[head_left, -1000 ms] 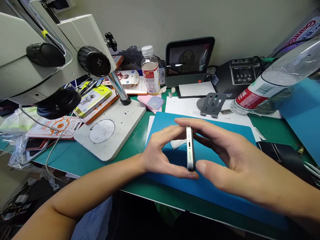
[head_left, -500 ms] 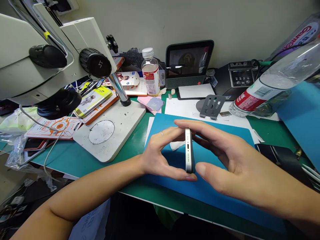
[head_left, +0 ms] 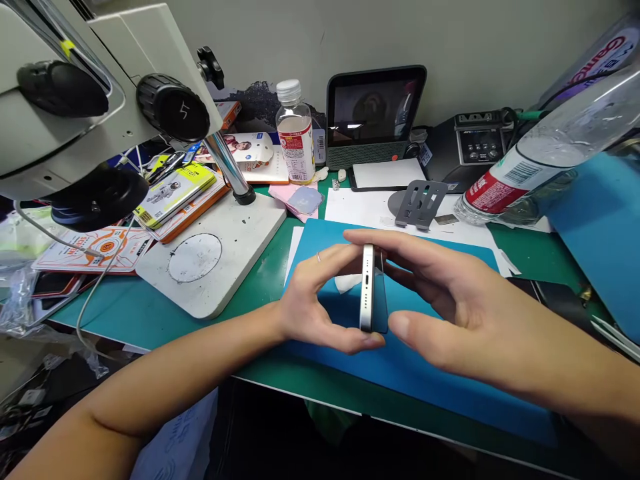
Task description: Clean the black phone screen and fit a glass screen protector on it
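**Figure: phone held on edge between two hands above the counter.** The left hand (head_left: 313, 303) is pinching a phone (head_left: 367, 288). Its grip is clamped on the phone, with the thumb pressing the lower end and the fingers reaching the upper end. The phone is standing on edge in the air over the blue mat (head_left: 425, 380), with its port edge facing the camera. It is not resting on the mat.

The right hand (head_left: 460, 313) is closing in from the other side. Its forefinger is lying across the phone's upper end and its thumb is sitting just beside the lower end. Whether that grip is actually pressing the phone cannot be told.

A white scrap (head_left: 347, 283) is lying on the mat behind the phone. Farther back, a phone stand (head_left: 419, 203) and a small display (head_left: 375, 110) are standing. To the right, a plastic bottle (head_left: 540, 167) is lying on its side. The microscope (head_left: 75, 100) is overhanging the counter (head_left: 260, 267) at left.

**Risk, as a judgement.** The hold is using fingertips only, on narrow smooth ends. If either pinch is loosening while the other is not yet firm, the phone is likely to pivot and drop edge-first onto the mat. A twist between the two hands could also send it sliding toward the near edge of the counter, which is close beneath the wrists.
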### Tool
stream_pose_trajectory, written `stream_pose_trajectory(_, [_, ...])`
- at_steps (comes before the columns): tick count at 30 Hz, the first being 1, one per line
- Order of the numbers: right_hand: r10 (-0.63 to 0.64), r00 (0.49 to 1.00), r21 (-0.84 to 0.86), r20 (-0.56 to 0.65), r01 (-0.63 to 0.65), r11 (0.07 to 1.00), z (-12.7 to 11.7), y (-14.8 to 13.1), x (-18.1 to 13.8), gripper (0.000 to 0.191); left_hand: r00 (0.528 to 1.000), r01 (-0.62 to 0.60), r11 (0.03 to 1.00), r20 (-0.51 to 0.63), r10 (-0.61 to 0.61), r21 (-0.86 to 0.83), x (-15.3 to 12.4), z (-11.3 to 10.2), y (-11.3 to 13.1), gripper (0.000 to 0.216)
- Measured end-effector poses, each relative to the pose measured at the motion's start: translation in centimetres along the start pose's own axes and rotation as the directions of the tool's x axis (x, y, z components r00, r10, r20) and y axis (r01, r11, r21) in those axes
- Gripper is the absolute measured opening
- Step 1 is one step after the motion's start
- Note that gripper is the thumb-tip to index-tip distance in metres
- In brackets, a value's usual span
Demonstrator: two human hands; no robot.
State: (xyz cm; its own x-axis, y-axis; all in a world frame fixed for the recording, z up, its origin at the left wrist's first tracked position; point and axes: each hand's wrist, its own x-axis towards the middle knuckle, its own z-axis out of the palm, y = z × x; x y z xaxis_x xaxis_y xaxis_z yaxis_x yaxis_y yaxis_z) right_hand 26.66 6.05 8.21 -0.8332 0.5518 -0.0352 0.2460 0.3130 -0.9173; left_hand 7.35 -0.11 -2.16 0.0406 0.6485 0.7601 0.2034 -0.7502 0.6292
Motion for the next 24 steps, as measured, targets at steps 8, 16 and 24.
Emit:
stream_pose_trajectory(8, [-0.002,1.000,-0.045,-0.012,0.001,0.999,-0.4,-0.2,0.0,0.071,1.000,0.002,0.999,-0.006,-0.002,-0.033,-0.2,0.1,-0.3,0.087])
stream_pose_trajectory(16, [0.031,0.999,-0.080,-0.017,-0.032,0.996,-0.3,-0.7,0.2,0.081,0.998,0.058,0.995,-0.009,-0.059,-0.075,-0.3,0.4,-0.2,0.086])
stream_pose_trajectory(24, [-0.025,0.999,-0.304,-0.026,0.016,0.952,-1.7,-0.2,-0.2,0.087,0.980,0.198,0.976,0.017,-0.198,-0.094,-0.1,0.1,0.3,0.081])
